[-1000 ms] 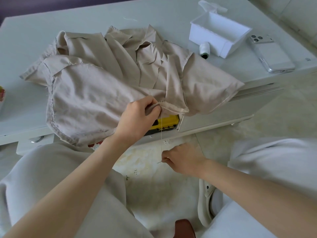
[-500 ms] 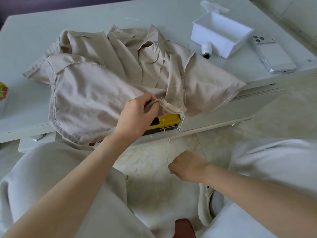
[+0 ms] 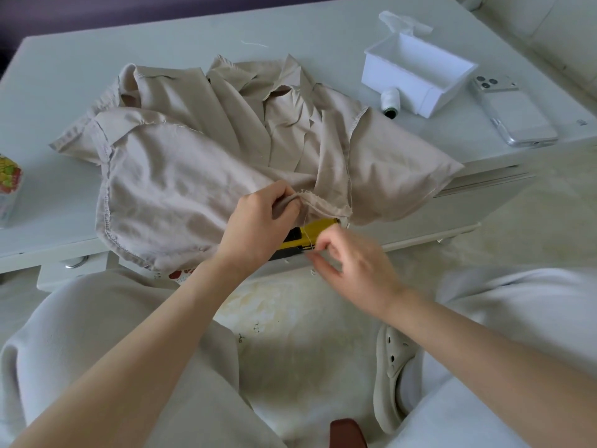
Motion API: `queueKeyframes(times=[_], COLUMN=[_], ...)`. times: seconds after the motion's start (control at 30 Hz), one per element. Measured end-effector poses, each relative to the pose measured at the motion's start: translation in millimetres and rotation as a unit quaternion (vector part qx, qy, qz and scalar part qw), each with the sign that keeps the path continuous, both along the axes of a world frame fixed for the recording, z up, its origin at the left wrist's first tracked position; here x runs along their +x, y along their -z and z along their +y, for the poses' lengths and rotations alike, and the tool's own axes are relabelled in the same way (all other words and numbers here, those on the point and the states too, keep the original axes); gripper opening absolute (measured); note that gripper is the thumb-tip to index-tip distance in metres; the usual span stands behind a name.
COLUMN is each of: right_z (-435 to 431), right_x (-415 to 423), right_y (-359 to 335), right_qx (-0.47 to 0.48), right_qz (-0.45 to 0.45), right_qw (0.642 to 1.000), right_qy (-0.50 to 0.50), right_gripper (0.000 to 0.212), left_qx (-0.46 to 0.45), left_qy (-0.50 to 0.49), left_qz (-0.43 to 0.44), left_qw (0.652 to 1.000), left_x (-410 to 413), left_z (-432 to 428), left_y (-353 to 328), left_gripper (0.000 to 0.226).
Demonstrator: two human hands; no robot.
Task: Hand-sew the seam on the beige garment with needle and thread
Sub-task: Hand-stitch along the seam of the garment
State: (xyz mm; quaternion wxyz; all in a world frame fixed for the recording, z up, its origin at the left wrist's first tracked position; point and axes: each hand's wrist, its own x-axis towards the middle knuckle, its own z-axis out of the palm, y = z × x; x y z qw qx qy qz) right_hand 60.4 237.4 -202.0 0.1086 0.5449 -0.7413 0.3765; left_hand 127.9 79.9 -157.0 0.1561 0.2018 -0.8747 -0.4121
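Right hand (image 3: 353, 270) raises thread (image 3: 308, 232), left hand (image 3: 258, 224) pinches seam (image 3: 324, 206)

- The garment (image 3: 193, 176) lies across the middle of the bench (image 3: 161, 37), with its near edge over the front.
- Box (image 3: 397, 79) behind it to the right.
- Spool (image 3: 390, 103) just beside the box, between box and garment.
- Phone (image 3: 513, 116) right of the box.

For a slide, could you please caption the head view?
Left hand pinches beige garment at its seam; right hand pinches thread below.
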Motion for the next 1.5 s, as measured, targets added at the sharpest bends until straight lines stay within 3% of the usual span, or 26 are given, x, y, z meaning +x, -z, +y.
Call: queueKeyframes(times=[0.17, 0.33, 0.5, 0.6, 0.73, 0.9, 1.0, 1.1, 1.33, 1.5], right_z=[-2, 1, 1, 3, 1, -1, 1, 4, 4, 2], right_x=[-24, -47, -63, -67, -61, -43, -30, -19, -12, -10], right_y=[-12, -3, -23, -25, -28, -38, -37, -31, -17, -17], right_qx=[-0.002, 0.089, 0.073, 0.095, 0.12, 0.069, 0.035, 0.064, 0.12, 0.105], right_qz=[-0.079, -0.091, -0.135, -0.162, -0.127, -0.137, -0.074, -0.061, -0.098, -0.098], right_qw=[0.994, 0.987, 0.983, 0.975, 0.974, 0.979, 0.995, 0.996, 0.988, 0.989], right_qy=[0.074, 0.095, 0.096, 0.115, 0.147, 0.132, 0.052, 0.002, 0.026, 0.032], right_gripper=[0.039, 0.012, 0.035, 0.035, 0.024, 0.04, 0.036, 0.035, 0.004, 0.002], left_qx=[0.007, 0.03, 0.009, -0.003, -0.017, 0.0, 0.004, 0.01, -0.003, -0.008], left_qy=[0.002, 0.017, 0.062, 0.082, 0.078, 0.056, 0.054, 0.048, 0.038, 0.038], left_qz=[-0.013, -0.036, -0.081, -0.107, -0.099, -0.069, -0.064, -0.055, -0.027, -0.022], left_qw=[1.0, 0.999, 0.995, 0.991, 0.992, 0.996, 0.997, 0.997, 0.999, 0.999], left_x=[3, 10, 14, 14, 14, 14, 14, 14, 14, 14], left_z=[1, 0, -3, -3, -3, -2, -2, -2, -1, -1], left_y=[1, -2, -1, 4, 7, 9, 10, 10, 7, 7], left_gripper=[0.017, 0.021, 0.021, 0.022, 0.018, 0.008, 0.008, 0.008, 0.008, 0.008])
